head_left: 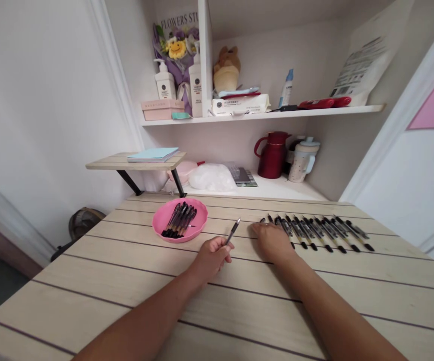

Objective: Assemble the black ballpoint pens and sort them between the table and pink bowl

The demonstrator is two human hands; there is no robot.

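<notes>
My left hand is closed around a pen, which tilts up to the right with its bare tip pointing away from me. To the right, my right hand rests low on the table at the left end of a row of pens. Its fingers are curled together, and a small dark end shows just beyond them; what they hold is mostly hidden. Several black pens and caps lie slantwise side by side in that row. More black pens are heaped in a pink dish beyond my left hand.
The slatted wooden table carries a small raised shelf with papers at back left. Behind it stand a clear plastic bag, a red jug and a lidded cup. An upper shelf overhangs the back.
</notes>
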